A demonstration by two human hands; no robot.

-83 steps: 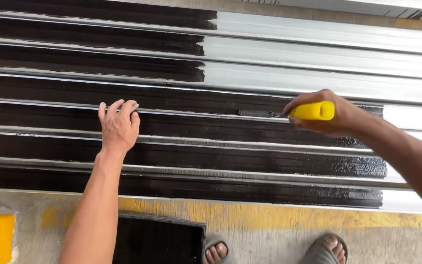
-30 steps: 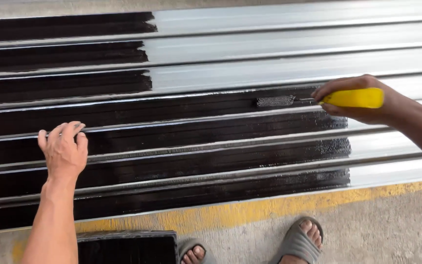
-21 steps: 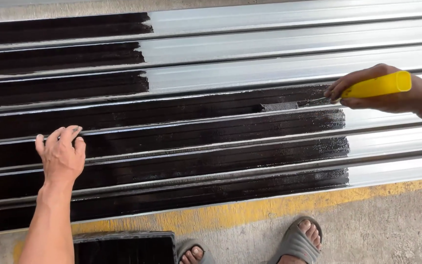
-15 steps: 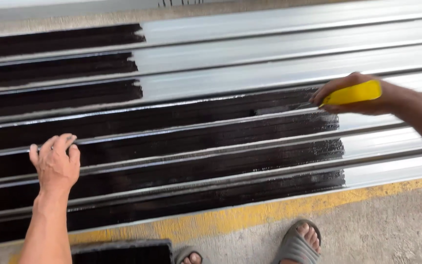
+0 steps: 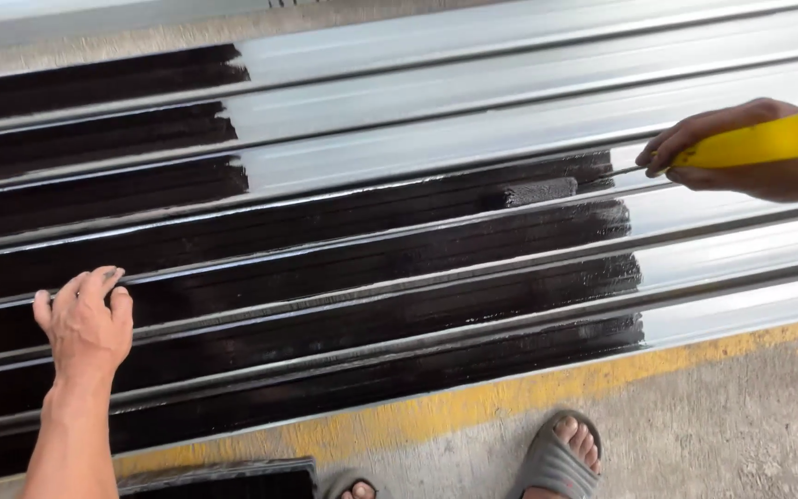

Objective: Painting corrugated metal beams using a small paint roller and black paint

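The right hand (image 5: 750, 162) has its grip closed around the yellow handle (image 5: 755, 143) of a small paint roller, fingers wrapped over the front end and the butt of the handle sticking out past the palm. From the grip a thin metal shank runs out ahead of the fingertips to the roller sleeve (image 5: 530, 193), which is black with paint and lies flat in a channel of the ribbed metal sheet (image 5: 473, 102). The sleeve sits well ahead of the grip, just inside the ragged edge where the black coat ends and bare grey metal begins; the bare metal lies directly under and behind the gripping hand.

The left hand (image 5: 85, 323) holds nothing. It rests palm down on the painted part of the sheet, fingers loosely curled over a raised rib, far from the roller across several wet black channels. Whether its fingertips press into wet paint is hard to tell from this angle.

Below both hands, a yellow painted line (image 5: 473, 411) runs along the concrete floor (image 5: 741, 425) beside the sheet's near edge. A foot in a grey sandal (image 5: 556, 457) stands on the concrete, and a dark paint tray (image 5: 223, 480) shows partly at the bottom edge, close beneath the left forearm.
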